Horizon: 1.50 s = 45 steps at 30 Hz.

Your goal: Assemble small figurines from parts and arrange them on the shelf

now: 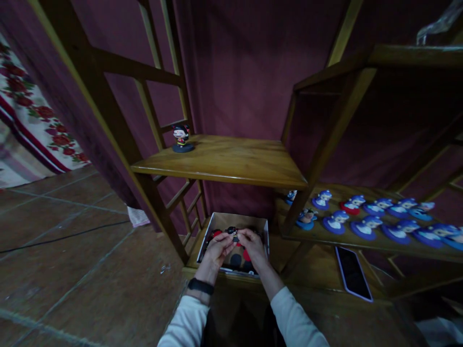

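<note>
Both my hands hold one small black-haired figurine [232,232] above an open cardboard box [213,222]. My left hand [219,249] pinches it from the left, a dark band on that wrist. From the other side the fingers of my right hand [252,245] close on it. Inside the box lie more pieces with red and black round bases, partly hidden by my hands. On the wooden shelf [231,156] above, a similar black-haired figurine [181,138] stands upright on a dark base at the left end.
To the right, a lower shelf carries several blue-haired figurines [367,226] in two rows. A phone [353,273] lies on the board beneath them. Wooden posts [159,226] frame the box's left side. A black cable [68,237] crosses the tiled floor.
</note>
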Each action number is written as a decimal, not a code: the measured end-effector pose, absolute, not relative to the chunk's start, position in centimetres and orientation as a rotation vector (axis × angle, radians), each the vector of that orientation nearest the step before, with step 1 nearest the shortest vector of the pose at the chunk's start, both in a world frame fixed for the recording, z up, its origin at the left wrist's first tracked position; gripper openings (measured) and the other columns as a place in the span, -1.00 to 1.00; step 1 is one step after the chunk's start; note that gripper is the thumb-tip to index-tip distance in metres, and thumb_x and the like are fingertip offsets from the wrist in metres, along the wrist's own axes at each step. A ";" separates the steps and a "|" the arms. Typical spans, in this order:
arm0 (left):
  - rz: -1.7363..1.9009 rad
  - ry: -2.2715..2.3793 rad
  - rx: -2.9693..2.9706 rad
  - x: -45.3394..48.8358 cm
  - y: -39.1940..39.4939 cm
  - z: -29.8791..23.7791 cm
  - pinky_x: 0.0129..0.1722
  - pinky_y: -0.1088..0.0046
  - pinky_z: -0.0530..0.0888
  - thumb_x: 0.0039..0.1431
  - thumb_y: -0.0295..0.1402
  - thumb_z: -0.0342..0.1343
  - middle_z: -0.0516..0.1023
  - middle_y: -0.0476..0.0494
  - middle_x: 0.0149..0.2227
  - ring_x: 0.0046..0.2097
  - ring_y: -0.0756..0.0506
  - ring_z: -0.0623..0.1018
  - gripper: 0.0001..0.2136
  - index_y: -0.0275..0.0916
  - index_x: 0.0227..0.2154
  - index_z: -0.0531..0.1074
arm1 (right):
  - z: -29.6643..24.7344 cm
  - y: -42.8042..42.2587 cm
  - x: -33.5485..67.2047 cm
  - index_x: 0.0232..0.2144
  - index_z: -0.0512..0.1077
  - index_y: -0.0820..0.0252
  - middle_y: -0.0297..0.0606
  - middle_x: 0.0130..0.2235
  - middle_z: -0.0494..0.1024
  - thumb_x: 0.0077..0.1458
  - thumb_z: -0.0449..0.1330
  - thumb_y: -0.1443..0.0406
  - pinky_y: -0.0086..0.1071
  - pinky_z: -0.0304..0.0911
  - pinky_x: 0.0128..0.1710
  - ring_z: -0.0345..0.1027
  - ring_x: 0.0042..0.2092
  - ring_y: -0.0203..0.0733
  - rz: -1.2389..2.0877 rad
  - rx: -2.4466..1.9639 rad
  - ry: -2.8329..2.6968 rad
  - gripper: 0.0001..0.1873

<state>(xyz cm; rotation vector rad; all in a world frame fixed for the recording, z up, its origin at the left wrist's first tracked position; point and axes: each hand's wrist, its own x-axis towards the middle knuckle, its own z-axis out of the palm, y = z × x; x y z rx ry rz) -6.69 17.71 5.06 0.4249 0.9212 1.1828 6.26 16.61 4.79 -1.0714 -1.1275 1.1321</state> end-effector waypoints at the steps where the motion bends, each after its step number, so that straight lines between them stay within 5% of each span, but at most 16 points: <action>1: 1.194 0.872 0.476 -6.7 17.6 5.5 -0.24 0.40 0.49 -0.22 -0.64 0.26 0.56 -0.11 -0.47 -0.39 -0.03 0.55 -0.84 -0.34 -0.52 0.45 | 5.6 16.3 6.3 -0.44 0.49 0.14 -0.30 -0.26 0.54 -0.10 0.17 0.16 -0.34 0.25 -0.17 0.38 -0.19 -0.16 1.144 -1.037 -1.090 -0.80; 5: 1.260 0.814 0.697 -6.8 17.2 6.9 -0.27 0.45 0.46 -0.27 -0.51 0.31 0.57 -0.14 -0.44 -0.38 -0.03 0.53 -0.81 -0.35 -0.47 0.51 | 7.9 15.5 6.2 -0.45 0.46 0.12 -0.30 -0.12 0.50 -0.13 0.20 0.22 -0.33 0.21 -0.05 0.34 -0.07 -0.16 1.154 -0.926 -1.016 -0.87; 13: 1.355 0.884 0.948 -7.4 17.1 8.1 -0.32 0.52 0.41 -0.23 -0.42 0.29 0.56 -0.15 -0.32 -0.32 -0.04 0.51 -0.89 -0.30 -0.54 0.52 | 8.7 15.5 6.3 -0.32 0.36 0.08 -0.31 -0.22 0.51 -0.14 0.23 0.24 -0.31 0.27 -0.10 0.38 -0.14 -0.17 1.170 -0.900 -1.061 -0.75; 21: 1.390 0.902 1.042 -7.3 17.1 8.7 -0.41 0.61 0.34 -0.16 -0.43 0.26 0.48 0.00 -0.52 -0.46 0.06 0.42 -0.91 -0.29 -0.54 0.46 | 9.2 15.4 6.7 -0.27 0.40 0.09 -0.30 -0.21 0.51 -0.14 0.23 0.27 -0.28 0.25 -0.08 0.37 -0.15 -0.17 1.212 -0.904 -1.075 -0.72; 29: 1.323 0.856 0.878 -6.7 17.2 9.1 -0.43 0.58 0.37 -0.19 -0.45 0.27 0.48 0.02 -0.50 -0.49 0.06 0.44 -0.62 -0.24 -0.21 0.41 | 7.6 16.0 6.6 -0.28 0.41 0.09 -0.30 -0.23 0.51 -0.17 0.24 0.24 -0.32 0.26 -0.14 0.36 -0.16 -0.17 1.246 -0.936 -0.981 -0.71; 39: 1.121 1.059 0.464 -5.9 17.6 5.5 -0.56 0.58 0.43 -0.17 -0.58 0.23 0.50 -0.07 -0.57 -0.59 0.06 0.46 -0.87 -0.34 -0.47 0.46 | 3.5 16.4 5.8 -0.33 0.45 0.16 -0.21 -0.29 0.56 -0.31 0.33 0.16 -0.35 0.30 -0.39 0.43 -0.30 -0.15 1.565 -0.998 -0.593 -0.60; 45: 1.110 1.042 0.426 -6.0 17.3 5.8 -0.50 0.58 0.47 -0.12 -0.60 0.20 0.50 -0.07 -0.58 -0.59 0.07 0.46 -0.91 -0.34 -0.50 0.47 | 4.1 16.1 5.7 -0.37 0.47 0.20 -0.20 -0.27 0.55 -0.32 0.33 0.12 -0.33 0.34 -0.34 0.42 -0.30 -0.17 1.507 -0.970 -0.663 -0.61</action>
